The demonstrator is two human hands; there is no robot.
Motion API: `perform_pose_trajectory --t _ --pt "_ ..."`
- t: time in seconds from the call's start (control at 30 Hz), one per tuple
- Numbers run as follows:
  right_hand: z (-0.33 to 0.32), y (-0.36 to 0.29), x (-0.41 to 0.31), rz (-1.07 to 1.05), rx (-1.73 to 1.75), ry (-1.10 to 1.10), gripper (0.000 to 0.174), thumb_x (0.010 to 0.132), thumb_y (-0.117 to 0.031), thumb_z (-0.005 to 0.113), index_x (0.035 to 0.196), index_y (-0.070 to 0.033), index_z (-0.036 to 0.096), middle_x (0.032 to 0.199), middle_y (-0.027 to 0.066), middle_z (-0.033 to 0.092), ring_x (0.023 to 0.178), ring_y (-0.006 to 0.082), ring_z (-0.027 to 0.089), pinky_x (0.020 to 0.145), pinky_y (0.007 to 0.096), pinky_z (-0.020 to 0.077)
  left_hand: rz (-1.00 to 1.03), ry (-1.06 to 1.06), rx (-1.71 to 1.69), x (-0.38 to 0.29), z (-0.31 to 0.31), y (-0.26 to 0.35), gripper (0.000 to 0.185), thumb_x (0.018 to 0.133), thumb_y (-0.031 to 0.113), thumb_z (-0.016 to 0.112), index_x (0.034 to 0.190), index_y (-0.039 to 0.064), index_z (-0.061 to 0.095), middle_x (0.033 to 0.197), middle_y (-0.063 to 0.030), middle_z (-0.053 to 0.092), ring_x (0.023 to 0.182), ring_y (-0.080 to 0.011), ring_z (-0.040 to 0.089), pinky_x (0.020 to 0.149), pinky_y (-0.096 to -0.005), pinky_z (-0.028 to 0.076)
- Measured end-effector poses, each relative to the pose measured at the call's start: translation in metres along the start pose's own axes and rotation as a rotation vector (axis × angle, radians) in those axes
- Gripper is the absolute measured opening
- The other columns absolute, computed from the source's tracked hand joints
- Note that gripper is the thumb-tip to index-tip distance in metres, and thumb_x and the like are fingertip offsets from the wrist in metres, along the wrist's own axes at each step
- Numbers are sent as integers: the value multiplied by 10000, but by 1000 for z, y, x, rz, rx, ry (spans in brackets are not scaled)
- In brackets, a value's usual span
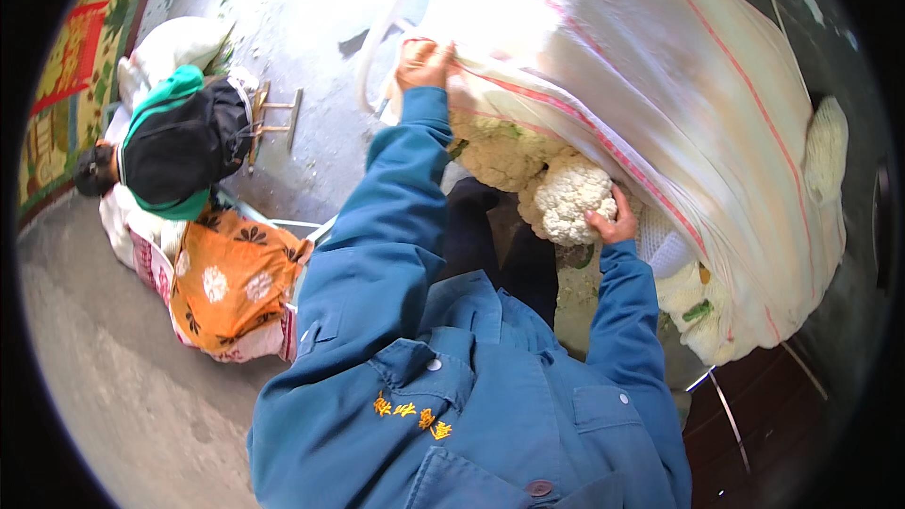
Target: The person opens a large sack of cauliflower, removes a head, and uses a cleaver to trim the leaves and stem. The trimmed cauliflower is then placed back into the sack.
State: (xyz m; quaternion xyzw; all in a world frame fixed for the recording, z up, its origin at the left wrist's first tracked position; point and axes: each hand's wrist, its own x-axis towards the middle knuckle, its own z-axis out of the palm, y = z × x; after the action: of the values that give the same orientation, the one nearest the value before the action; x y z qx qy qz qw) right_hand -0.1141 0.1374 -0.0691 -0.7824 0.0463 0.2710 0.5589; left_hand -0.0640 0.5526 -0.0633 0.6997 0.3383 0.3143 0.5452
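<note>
My left hand (424, 63) grips the hem of a large white cloth (679, 85) with red stripes, at the top middle. The cloth drapes over a bulky heap, and its lifted edge exposes several cauliflower heads (505, 155). My right hand (616, 219) is on a white cauliflower head (571, 201), its thumb on the near side and its fingers partly hidden behind. This head touches the others beside it. White netting (664, 244) shows under the cloth to the right of my right hand.
At left, a person (187, 134) in black and green is beside a small wooden stool (276, 116). An orange patterned cloth (233, 283) lies over sacks. A white sack (180, 46) stands beyond. A curved pale tube (375, 49) rises near my left hand. Dark boards (749, 424) lie lower right.
</note>
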Motion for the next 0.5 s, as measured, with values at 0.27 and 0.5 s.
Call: perform_pose_trajectory --t 0.27,0.5 --pt "1 5 -3 18 54 45 759 639 -169 789 1307 20 482 1158 144 608 1036 196 590 912 320 466 -295 57 -131 51 27 -48 207 712 130 792 814 -15 687 731 -5 634 677 -91 551 646 -240 471" --pt "0 -5 -8 65 54 68 802 620 -251 804 1317 -16 485 1152 156 619 1038 202 595 919 320 463 513 -473 665 -44 50 32 325 705 228 759 966 61 662 1032 -150 650 963 -318 611 824 -368 498"
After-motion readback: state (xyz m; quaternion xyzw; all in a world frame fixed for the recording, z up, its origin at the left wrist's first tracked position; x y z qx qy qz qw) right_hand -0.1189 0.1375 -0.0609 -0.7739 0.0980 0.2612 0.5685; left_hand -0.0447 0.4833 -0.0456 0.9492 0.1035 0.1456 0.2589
